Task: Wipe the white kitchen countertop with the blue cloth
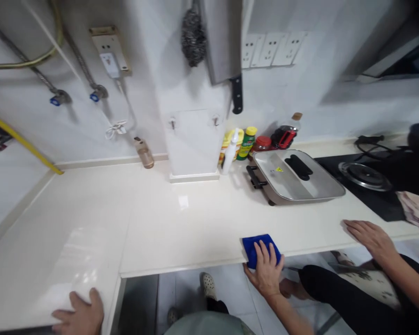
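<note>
My right hand (265,277) is closed over a folded blue cloth (250,246) at the front edge of the white countertop (181,228). Its fingers press on top of the cloth, while the thumb sits at the left, by the counter's edge. At the lower left, my left hand (82,314) lies with fingers spread on the other arm of the counter, holding nothing. Part of that hand is cut off by the frame's bottom. Behind the cloth and to its right stands a lidded electric pan (275,179).
Another person's hand (373,242) rests on the counter's right front edge. Along the wall stand a spray bottle (229,153), a green yellow-capped container (246,144), a red-lidded jar (261,143) and a small bottle (145,154). A cleaver (226,42) hangs above; a stove (363,177) is at right.
</note>
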A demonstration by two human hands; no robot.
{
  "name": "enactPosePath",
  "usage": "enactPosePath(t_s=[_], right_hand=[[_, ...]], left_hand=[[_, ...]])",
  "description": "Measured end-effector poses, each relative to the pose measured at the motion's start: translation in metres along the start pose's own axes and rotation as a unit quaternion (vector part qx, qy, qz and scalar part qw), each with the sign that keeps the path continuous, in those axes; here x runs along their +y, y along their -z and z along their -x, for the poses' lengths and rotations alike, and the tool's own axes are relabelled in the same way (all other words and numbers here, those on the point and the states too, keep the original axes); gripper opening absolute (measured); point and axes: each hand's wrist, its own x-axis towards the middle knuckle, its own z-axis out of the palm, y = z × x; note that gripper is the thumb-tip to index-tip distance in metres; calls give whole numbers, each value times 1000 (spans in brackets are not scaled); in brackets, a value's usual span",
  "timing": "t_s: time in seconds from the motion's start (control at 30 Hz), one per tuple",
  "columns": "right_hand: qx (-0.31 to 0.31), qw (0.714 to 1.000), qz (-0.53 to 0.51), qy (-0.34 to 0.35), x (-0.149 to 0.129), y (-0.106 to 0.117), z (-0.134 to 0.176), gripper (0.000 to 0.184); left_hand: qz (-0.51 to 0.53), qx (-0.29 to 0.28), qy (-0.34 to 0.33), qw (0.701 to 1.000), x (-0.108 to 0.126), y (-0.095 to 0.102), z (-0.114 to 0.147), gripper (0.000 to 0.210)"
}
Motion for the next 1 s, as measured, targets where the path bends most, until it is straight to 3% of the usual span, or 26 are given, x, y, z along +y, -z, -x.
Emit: enactPosePath(t_s=[0.17, 0.3, 0.43, 0.6, 0.8, 0.9, 1.0], right_hand=[[-44, 998, 0, 54, -103, 3, 15, 76], [-102, 989, -25, 107, -178, 1, 23, 91], [-154, 970, -38, 182, -242, 7, 32, 104], [-145, 934, -9, 326, -277, 1, 36, 96], [-63, 918, 6, 391, -295, -24, 40, 78], [-28, 906, -11, 421, -328, -33, 45, 68], [-2, 892, -42, 450, -370, -41, 51, 65]], left_hand=[[53, -26, 42, 997, -3, -1, 1, 91], [59, -26, 23, 998, -10, -12, 0, 90], [62, -74, -19, 995, -23, -7, 3, 82], [64, -91, -137, 984, -76, 1, 21, 65], [31, -35, -175, 983, -152, -7, 81, 57], [25, 19, -203, 979, -168, -12, 98, 53], [17, 62, -216, 974, -167, -10, 104, 54]])
